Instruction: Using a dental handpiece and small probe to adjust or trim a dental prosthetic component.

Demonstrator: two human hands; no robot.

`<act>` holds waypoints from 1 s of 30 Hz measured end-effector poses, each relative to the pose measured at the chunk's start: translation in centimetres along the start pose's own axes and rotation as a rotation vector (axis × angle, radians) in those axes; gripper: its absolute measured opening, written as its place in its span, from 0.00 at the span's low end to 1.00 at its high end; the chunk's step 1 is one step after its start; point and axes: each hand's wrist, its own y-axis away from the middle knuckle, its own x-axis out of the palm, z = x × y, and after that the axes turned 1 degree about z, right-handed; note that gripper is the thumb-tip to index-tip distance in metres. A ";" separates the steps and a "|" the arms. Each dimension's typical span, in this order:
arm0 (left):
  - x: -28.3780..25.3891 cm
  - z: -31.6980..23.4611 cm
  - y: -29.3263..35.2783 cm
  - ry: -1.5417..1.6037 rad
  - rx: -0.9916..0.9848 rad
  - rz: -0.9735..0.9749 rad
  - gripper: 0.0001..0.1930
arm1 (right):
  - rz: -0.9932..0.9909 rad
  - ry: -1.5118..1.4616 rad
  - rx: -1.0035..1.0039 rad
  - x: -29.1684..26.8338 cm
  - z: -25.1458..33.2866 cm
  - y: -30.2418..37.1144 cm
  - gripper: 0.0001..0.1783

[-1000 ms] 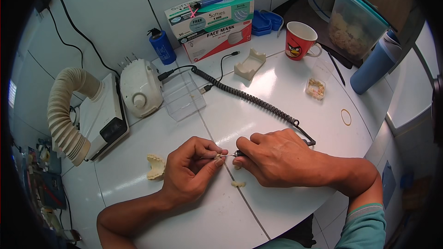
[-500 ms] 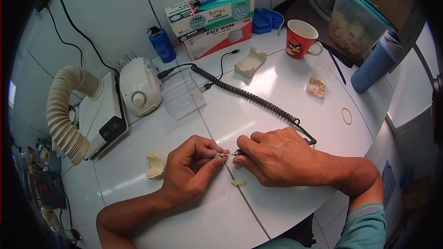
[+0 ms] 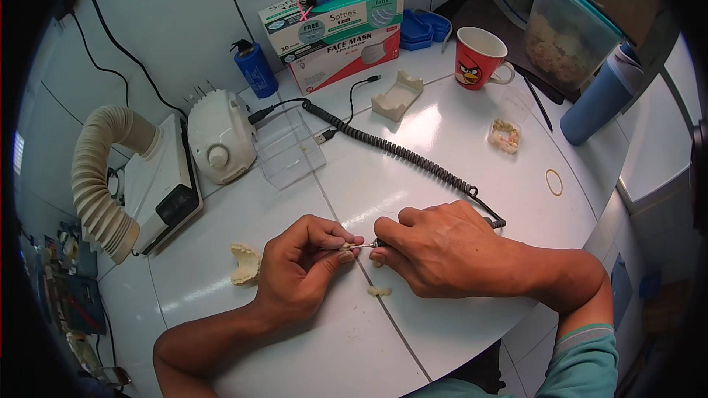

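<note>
My left hand [image 3: 301,269] pinches a tiny cream tooth-like piece [image 3: 345,247] between thumb and fingertips; the fingers hide much of it. Wrapped round a dark rotary handpiece [image 3: 377,244], my right hand [image 3: 450,250] points its thin metal bur [image 3: 363,246] leftward, with the tip at the piece. A coiled black cord [image 3: 398,150] runs from the handpiece's rear to a white control unit [image 3: 220,136]. Below the fingertips a short curved row of cream teeth [image 3: 379,291] lies on the table. A cream dental cast [image 3: 245,264] sits left of my left hand.
A dust collector [image 3: 164,184] with a ribbed hose [image 3: 103,177] stands at left. Behind are a clear plastic case [image 3: 291,166], mask boxes [image 3: 343,59], a blue canister [image 3: 256,70], a cream stand [image 3: 398,97], a red mug [image 3: 473,66], a small tooth box [image 3: 504,136] and a blue bottle [image 3: 597,103].
The whole view has shifted very slightly. Both hands keep nearly the same pose, with the bur still at the small piece.
</note>
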 end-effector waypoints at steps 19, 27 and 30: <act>-0.1 -0.4 -0.1 -0.055 -0.010 0.043 0.10 | 0.020 0.025 0.015 -0.2 0.1 0.0 0.20; -0.1 -0.3 0.0 0.003 -0.048 0.013 0.08 | -0.026 -0.027 -0.008 -0.4 0.0 0.1 0.25; 0.0 -0.5 0.0 -0.013 -0.065 0.014 0.08 | -0.018 -0.033 0.002 -0.5 0.1 0.1 0.25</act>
